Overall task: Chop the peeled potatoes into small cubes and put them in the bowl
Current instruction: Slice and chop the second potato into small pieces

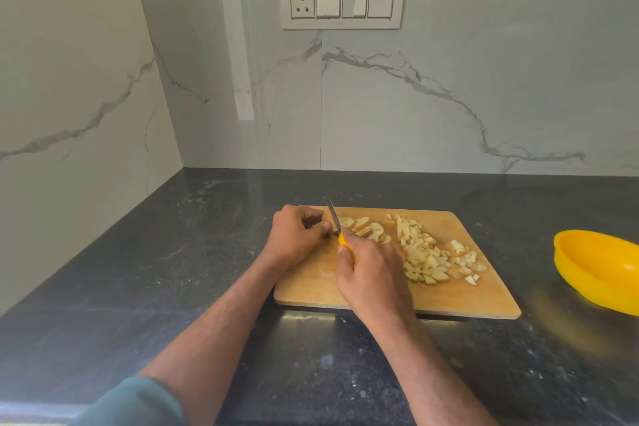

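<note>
Far left, bottom: a grey-green sleeve (138, 401) covers the upper part of the left arm, which reaches forward over the dark speckled stone countertop (138, 287). Left hand (294, 235): resting at the near-left corner region of the rectangular pale wooden chopping board (484, 301), fingers curled inward with the tips close to the knife blade; whatever they may hold is hidden beneath the hand, so its grasp cannot be told. Just right of it, the small knife with a yellow handle and a narrow steel blade (334, 218) stands tilted, tip pointing away from the person, blade at the left end of the row of pale yellow peeled potato slices (366, 228). Right hand (370, 273): fingers and thumb wrapped round the yellow handle, only a short length of which shows above the fist. The slices lie overlapping, leaning against one another, across the far-middle part of the board. Further right, still on the board, a loose heap of small pale potato cubes (428, 256) spreads toward the near-right side, a few pieces lying apart from the main heap. Far right, well apart from the board, the round yellow plastic bowl (594, 270) sits on the countertop, partly cut off by the frame edge; no potato shows in its visible part. Behind, a white marble-veined wall (380, 107) carries a cream switch panel with one socket (342, 3)
</note>
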`<state>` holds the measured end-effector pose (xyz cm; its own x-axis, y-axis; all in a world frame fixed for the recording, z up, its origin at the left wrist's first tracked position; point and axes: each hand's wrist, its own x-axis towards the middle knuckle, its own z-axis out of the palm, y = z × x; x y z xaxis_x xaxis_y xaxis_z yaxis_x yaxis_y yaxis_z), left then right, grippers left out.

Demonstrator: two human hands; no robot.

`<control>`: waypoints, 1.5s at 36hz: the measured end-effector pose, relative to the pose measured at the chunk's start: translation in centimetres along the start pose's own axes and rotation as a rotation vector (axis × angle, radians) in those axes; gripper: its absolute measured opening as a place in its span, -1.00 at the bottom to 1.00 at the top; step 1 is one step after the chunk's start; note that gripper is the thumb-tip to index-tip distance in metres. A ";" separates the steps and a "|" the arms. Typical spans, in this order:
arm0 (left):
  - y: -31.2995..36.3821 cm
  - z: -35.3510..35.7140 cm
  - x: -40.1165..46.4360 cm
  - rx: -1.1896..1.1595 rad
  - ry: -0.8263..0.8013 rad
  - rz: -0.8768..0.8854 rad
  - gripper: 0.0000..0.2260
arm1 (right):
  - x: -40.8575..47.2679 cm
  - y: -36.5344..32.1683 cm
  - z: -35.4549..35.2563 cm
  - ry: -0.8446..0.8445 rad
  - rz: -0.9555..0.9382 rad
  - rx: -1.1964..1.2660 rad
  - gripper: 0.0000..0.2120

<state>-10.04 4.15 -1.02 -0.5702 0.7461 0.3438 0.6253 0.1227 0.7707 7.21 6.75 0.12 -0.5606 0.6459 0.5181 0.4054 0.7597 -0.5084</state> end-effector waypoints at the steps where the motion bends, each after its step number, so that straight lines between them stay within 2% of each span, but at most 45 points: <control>1: 0.0 0.0 0.0 0.002 0.002 -0.003 -0.90 | 0.0 0.0 0.1 -0.003 -0.002 -0.003 -0.62; 6: -0.3 0.1 0.2 0.016 0.026 -0.015 -0.92 | 0.1 0.1 0.2 -0.022 -0.013 -0.011 -0.62; 9: -0.3 0.1 0.2 0.020 0.075 -0.057 -0.75 | 0.0 0.1 0.3 -0.028 -0.021 -0.024 -0.62; 15: -0.3 0.1 0.2 0.029 0.064 -0.047 -0.88 | 0.2 0.1 0.7 -0.036 -0.018 -0.055 -0.62; 21: -0.6 0.4 0.3 0.058 0.072 -0.067 -0.63 | 0.1 0.1 0.6 -0.035 -0.005 -0.064 -0.61; 27: -0.8 0.6 0.6 0.075 0.066 -0.074 -0.58 | 0.3 0.0 0.7 -0.014 0.002 -0.078 -0.62; 34: -0.4 0.7 0.7 0.135 -0.028 -0.035 -0.50 | 0.4 0.6 -0.1 0.061 0.091 -0.111 -0.62; 39: 0.4 0.7 1.2 0.205 -0.119 -0.021 -0.51 | 0.4 0.4 0.0 0.024 0.152 -0.127 -0.63; 44: 0.7 0.7 2.0 0.276 -0.234 0.004 -0.59 | 0.3 0.5 -0.2 0.019 0.130 -0.123 -0.63; 48: 0.5 1.1 2.1 0.334 -0.221 0.016 -0.66 | 0.3 0.6 -0.4 0.017 0.102 -0.129 -0.62; 54: -0.4 0.0 1.6 0.324 -0.152 0.043 -0.67 | 0.2 0.6 0.0 -0.015 0.043 -0.107 -0.60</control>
<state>-11.21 5.34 -0.76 -0.4692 0.8409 0.2697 0.7973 0.2721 0.5388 7.36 7.37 -0.06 -0.5515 0.6775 0.4866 0.5035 0.7355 -0.4533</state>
